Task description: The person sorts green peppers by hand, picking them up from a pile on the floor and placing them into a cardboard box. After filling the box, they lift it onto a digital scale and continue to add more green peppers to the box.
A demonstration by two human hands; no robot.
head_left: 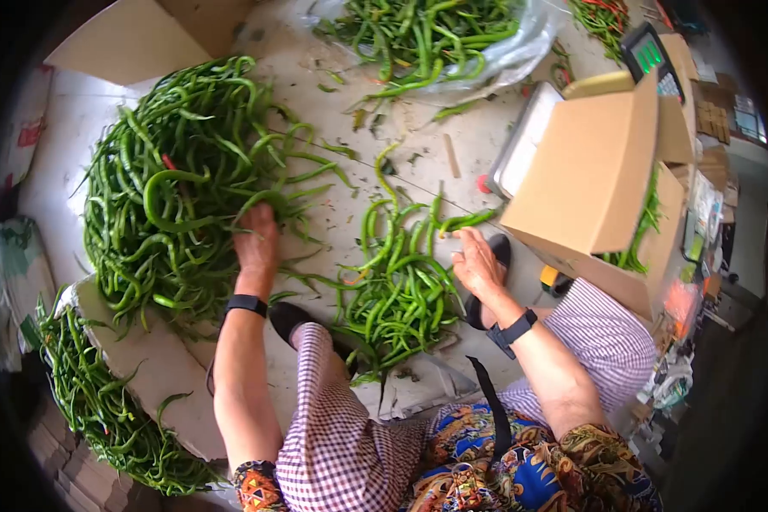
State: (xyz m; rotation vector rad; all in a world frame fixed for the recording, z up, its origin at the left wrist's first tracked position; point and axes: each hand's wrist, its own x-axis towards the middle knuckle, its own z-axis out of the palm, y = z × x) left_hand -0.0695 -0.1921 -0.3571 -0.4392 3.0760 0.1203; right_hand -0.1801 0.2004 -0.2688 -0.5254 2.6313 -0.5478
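My left hand [258, 239] reaches into the right edge of a large heap of long green chili peppers [162, 171]; its fingertips are hidden among them. A long curved pepper lies just above these fingers. On the right, my right hand [478, 263] is beside a smaller pile of green peppers [409, 299] between my feet. Its fingers are loosely bent and apart, with no pepper visibly gripped. One green pepper [469, 222] lies just beyond its fingertips.
An open cardboard box [584, 171] holding peppers stands at right, beside a scale with a lit green display [648, 57]. More peppers fill a clear plastic bag [529, 43] at the back. Another pepper heap [111, 418] is at lower left.
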